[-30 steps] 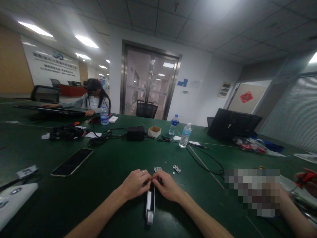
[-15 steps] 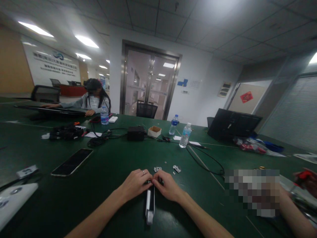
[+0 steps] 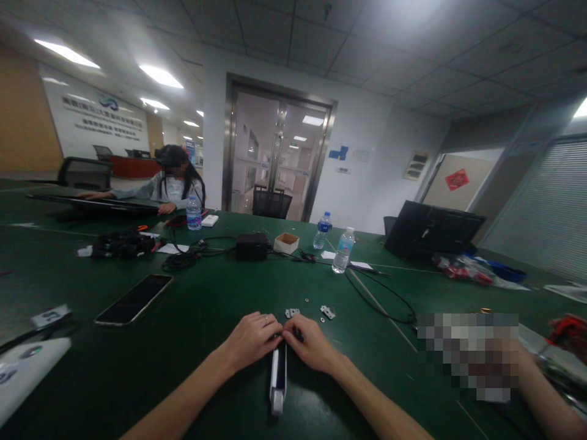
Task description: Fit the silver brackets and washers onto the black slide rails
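A long, narrow white-edged piece with a dark hollow middle (image 3: 277,382) lies on the green table, its rounded white end towards me. My left hand (image 3: 254,336) is closed at its far end, thumb and fingers pinched together, with a ring on one finger. My right hand (image 3: 312,343) is closed at the same end from the other side, its fingertips meeting those of the left. Whatever small part lies between the fingertips is hidden. Just beyond my hands are small metal plates with holes (image 3: 292,313) and a similar pair (image 3: 327,312), with tiny rings near them.
A phone (image 3: 134,299) lies to the left. Farther back stand a black box (image 3: 251,246), a small open carton (image 3: 287,243), water bottles (image 3: 343,252) and loose cables (image 3: 178,261). Another person's forearm (image 3: 545,391) reaches in at right beside a blurred patch. Someone sits across the table.
My hands hold almost the same pose at the far end of the long piece. On the far right, the red object has shifted slightly.
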`<state>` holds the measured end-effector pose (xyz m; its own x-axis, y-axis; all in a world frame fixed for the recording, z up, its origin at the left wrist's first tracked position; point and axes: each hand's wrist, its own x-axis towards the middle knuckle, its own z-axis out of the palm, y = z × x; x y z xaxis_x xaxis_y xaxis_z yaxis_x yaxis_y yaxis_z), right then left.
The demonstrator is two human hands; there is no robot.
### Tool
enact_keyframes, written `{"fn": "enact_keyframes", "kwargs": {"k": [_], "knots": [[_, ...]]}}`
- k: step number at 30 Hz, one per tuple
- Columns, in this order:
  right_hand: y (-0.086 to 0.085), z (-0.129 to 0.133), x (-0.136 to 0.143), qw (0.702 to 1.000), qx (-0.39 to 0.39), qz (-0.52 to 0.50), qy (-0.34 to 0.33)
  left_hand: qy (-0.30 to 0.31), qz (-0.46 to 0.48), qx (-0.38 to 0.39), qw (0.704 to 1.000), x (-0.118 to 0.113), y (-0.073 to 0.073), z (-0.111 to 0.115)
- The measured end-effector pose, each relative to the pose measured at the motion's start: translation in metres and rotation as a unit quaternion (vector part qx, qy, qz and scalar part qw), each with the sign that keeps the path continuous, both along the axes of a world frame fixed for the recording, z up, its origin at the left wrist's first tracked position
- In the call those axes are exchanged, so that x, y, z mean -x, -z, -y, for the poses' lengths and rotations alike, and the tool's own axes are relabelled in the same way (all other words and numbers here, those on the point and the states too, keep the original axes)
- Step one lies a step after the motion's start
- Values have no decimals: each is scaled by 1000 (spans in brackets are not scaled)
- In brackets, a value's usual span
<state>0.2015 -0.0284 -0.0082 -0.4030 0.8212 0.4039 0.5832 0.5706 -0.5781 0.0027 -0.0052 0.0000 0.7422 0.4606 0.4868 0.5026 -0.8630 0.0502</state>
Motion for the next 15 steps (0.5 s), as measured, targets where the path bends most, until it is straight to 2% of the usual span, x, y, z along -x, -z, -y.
{"fn": "enact_keyframes", "kwargs": {"k": [8, 15], "knots": [[3, -1, 0, 1000, -7, 14, 11, 7, 6, -33, 999, -1, 5, -4], [3, -2, 0, 1000, 5, 20, 9, 9, 6, -32, 999, -1, 5, -4]]}}
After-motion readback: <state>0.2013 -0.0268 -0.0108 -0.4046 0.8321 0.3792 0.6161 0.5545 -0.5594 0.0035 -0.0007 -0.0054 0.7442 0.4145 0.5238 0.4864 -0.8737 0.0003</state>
